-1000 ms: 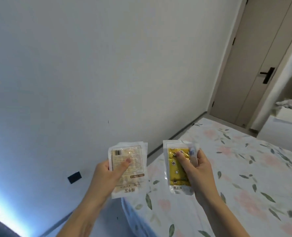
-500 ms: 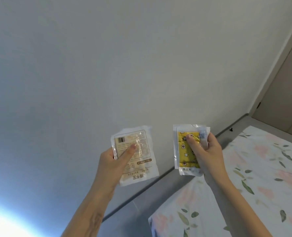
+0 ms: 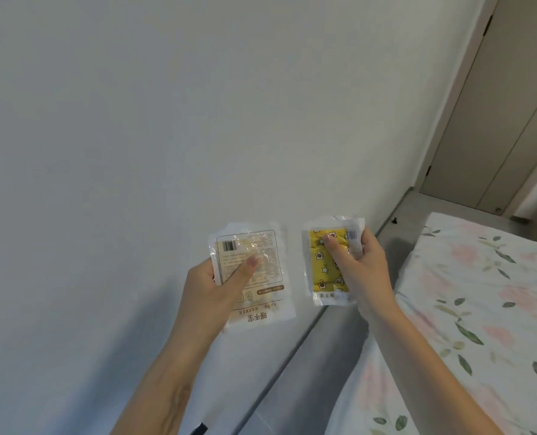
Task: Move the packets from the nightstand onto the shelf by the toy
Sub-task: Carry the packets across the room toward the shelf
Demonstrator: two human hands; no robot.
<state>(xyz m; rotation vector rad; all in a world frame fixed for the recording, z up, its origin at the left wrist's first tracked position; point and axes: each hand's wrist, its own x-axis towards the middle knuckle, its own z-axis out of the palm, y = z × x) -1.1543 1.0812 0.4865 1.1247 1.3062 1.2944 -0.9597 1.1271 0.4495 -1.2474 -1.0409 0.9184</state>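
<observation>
Packets both lifted, carried in the air beside the bed [image 3: 480, 293]: left hand [image 3: 210, 293] grips a pale printed packet [image 3: 251, 277], right hand [image 3: 366, 271] a yellow star-patterned packet [image 3: 326, 262], fingers [image 3: 331, 244] clamped on each. Pickup looks done; placing remains. Beyond, bare wall [image 3: 166, 120] and door [image 3: 493, 114]; no shelf or toy in view.

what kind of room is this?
Most likely a bedroom: a bed with floral bedding at right, a plain white wall, and a closed door in the far corner.
</observation>
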